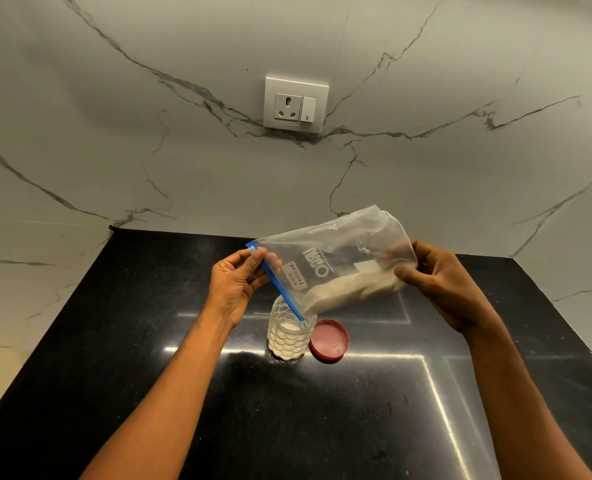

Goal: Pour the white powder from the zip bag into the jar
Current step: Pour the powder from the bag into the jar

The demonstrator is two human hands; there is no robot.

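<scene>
A clear zip bag (336,261) with a blue zip strip and a handwritten label hangs tilted above the counter, its mouth pointing down and left. White powder (350,291) lies along its lower side. My left hand (235,282) pinches the upper end of the zip strip. My right hand (436,282) grips the bag's closed bottom end, raised higher. The lower corner of the zip mouth dips into the open clear jar (289,336), which stands upright on the counter and holds white powder.
A red lid (329,339) lies upturned right beside the jar on the black stone counter (357,410). Marble walls enclose the counter at the back and both sides, with a socket and switch plate (296,103) on the back wall.
</scene>
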